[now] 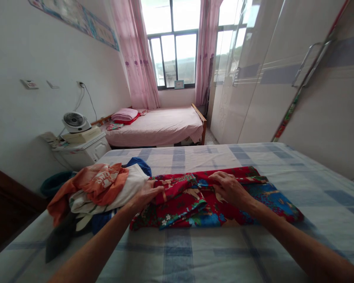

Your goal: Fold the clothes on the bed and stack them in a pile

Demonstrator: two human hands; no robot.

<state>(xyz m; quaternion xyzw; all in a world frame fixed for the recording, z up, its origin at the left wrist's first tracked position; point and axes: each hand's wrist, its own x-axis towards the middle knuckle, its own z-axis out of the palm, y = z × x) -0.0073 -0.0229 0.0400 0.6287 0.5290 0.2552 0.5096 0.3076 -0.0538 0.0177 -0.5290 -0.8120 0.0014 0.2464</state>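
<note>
Red cloth (214, 204) — floral, white bedsheet (218, 259) — blue-checked

Left hand (149, 193) and right hand (232, 191) being seen bare. Left forearm (102, 245) and right forearm (295, 239) being seen uncovered too, each being cut off by frame edge. Slender shape being shown: wrists (255, 208) being outlined as narrow, forearms being seen as broader. Fingers (220, 177) being seen as slim, smaller details being lost to softness.

The camera sits on my head; it faces forward and down; close below, it sees my left hand (149, 193) and my right hand (229, 188) above the checked sheet (224, 249); far ahead, its view reaches the window (183, 43).
</note>
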